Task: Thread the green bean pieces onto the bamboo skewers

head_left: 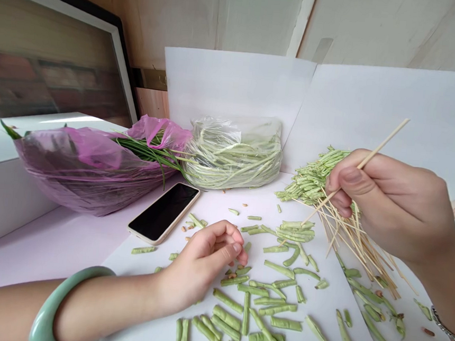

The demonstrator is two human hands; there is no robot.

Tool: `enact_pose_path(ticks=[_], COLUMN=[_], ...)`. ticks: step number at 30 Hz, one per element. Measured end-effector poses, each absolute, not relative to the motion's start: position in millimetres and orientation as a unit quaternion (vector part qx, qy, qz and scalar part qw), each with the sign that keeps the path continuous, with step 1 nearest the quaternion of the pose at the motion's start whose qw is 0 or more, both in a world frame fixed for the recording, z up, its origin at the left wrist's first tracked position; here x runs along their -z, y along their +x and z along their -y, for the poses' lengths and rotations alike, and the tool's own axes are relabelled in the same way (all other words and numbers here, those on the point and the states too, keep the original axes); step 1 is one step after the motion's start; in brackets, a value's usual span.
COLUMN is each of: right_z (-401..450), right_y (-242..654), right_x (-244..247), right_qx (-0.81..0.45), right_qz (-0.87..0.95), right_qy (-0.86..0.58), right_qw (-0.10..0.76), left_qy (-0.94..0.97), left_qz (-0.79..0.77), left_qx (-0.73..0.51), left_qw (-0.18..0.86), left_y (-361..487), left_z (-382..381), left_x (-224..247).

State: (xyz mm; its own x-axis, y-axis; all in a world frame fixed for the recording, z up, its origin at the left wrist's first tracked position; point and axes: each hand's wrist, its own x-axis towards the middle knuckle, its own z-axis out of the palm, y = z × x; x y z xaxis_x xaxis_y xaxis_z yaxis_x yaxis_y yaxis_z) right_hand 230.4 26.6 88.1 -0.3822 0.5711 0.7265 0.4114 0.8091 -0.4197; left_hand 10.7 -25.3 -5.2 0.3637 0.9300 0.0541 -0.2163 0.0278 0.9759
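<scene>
My right hand (387, 205) grips a thin bamboo skewer (385, 142) between thumb and fingers, its tip slanting down toward a heap of short green bean pieces (288, 231). Just behind that hand lies a bundle of skewers threaded with green beans (310, 183), its bare sticks fanning out toward the lower right. My left hand (203, 261) rests curled on white paper (328, 333) among scattered cut bean pieces. Its fingertips touch one another, and nothing shows between them. A pale green bangle (60, 304) circles that wrist.
A black phone (164, 212) lies left of the paper. Behind it are a clear bag of long green beans (233, 152) and a pink bag of green leaves (92, 169). White boards stand at the back; a dark-framed panel (54, 54) leans at left.
</scene>
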Motion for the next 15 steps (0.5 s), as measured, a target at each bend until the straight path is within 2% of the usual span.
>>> enact_pose_path(ticks=[10,15], right_z=[-26.1,-25.3], right_y=[230.1,231.6], right_x=[-87.3,-90.7], right_qx=[-0.102,-0.099], right_qz=[0.829,0.827], right_qy=[-0.295,-0.302], right_qw=[0.465,0.464], left_qy=[0.557,0.684], left_qz=[-0.346,-0.392], left_qx=[-0.445,-0.387], left_qw=[0.61,0.479], left_y=[9.8,11.8], left_z=[24.7,21.9], left_x=[7.5,3.2])
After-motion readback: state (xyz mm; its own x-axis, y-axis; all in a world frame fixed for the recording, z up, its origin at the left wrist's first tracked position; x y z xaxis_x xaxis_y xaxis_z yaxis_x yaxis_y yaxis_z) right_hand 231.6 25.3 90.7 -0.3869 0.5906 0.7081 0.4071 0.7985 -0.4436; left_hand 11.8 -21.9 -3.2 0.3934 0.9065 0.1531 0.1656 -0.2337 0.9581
